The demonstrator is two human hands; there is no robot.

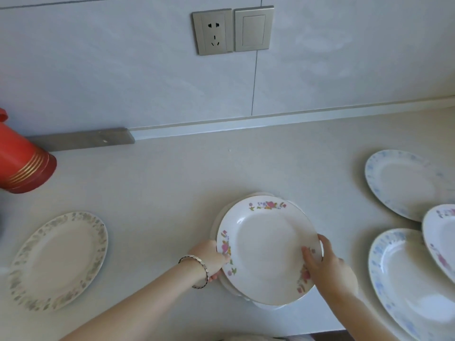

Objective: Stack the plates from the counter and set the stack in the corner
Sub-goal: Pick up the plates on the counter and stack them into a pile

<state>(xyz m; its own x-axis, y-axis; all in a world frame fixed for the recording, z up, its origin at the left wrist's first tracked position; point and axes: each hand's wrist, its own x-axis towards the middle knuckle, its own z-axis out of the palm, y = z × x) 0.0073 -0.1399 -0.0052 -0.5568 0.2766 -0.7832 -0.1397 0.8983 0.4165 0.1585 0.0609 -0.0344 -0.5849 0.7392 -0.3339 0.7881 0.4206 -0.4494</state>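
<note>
Hard and stiff, smooth and a bit slippery, and quick to break if dropped or banged, so best held by the rim on two sides, thumbs on top and fingers under. Light enough alone, likely heavier in a pile. Held much that way now: gripped at the left edge by the left hand (209,257), pinched at the right edge by the right hand (327,264) with the thumb on top. Found as a flowered plate (266,252) resting on, or just over, a small stack (262,193) of white plates near the front of the surface (160,193) — hard to tell which. Round and white, with a shallow dip in the middle and pink and purple flowers with green leaves round the rim. Also lying flat and waiting: a grey-leaf plate (59,260) off to the left, a far blue plate (403,183), a near blue plate (413,281) and a second flowered plate (443,235) on the right — close together, edges overlapping.
</note>
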